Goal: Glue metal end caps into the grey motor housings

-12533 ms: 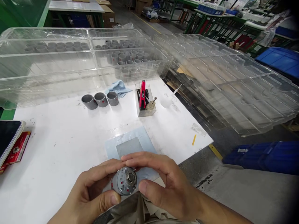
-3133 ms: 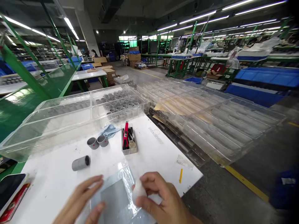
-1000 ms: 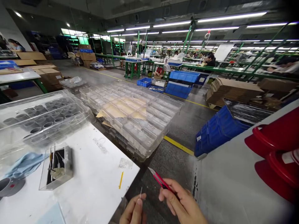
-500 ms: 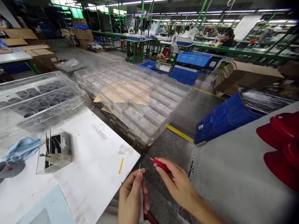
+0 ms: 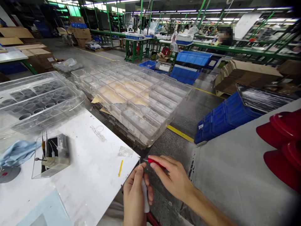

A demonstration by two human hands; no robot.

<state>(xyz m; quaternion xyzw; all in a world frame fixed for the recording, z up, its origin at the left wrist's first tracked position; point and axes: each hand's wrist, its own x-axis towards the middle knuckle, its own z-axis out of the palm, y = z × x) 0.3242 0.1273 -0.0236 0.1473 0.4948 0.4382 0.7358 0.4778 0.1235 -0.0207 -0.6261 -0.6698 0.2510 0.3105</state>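
The left hand [image 5: 136,191] has a closed grip, its fingers curled around a white stick [image 5: 145,196] that stands nearly upright, with its lower end showing below the hand. A thin sliver [image 5: 140,162] rises just above the fingertips. (Fingers hide its foot, so I cannot tell whether it belongs to the stick or is a separate pin.) The right hand [image 5: 170,177] pinches a red knife [image 5: 153,162] by the handle between thumb and fingers, its tip aimed toward the sliver. The blade is too fine to make out, so the tip could be touching the sliver or only just beside it.

Both hands are held just past a corner of the desk [image 5: 98,147], above the concrete floor [image 5: 162,201]. A yellow strip [image 5: 120,168] lies on the desk near that corner. Farther left stand a clear box [image 5: 50,157] of tools and a blue cloth [image 5: 17,153], and a gray tube [image 5: 6,174] is cut off by the frame edge. A pale blue sheet [image 5: 42,210] runs out of the lower edge. Below the left hand, a red object [image 5: 151,219] is mostly out of frame (it could be anything red). Behind the desk sit a clear tray [image 5: 39,100] of gray tubes, stacked clear trays [image 5: 134,106] and blue crates [image 5: 225,116].
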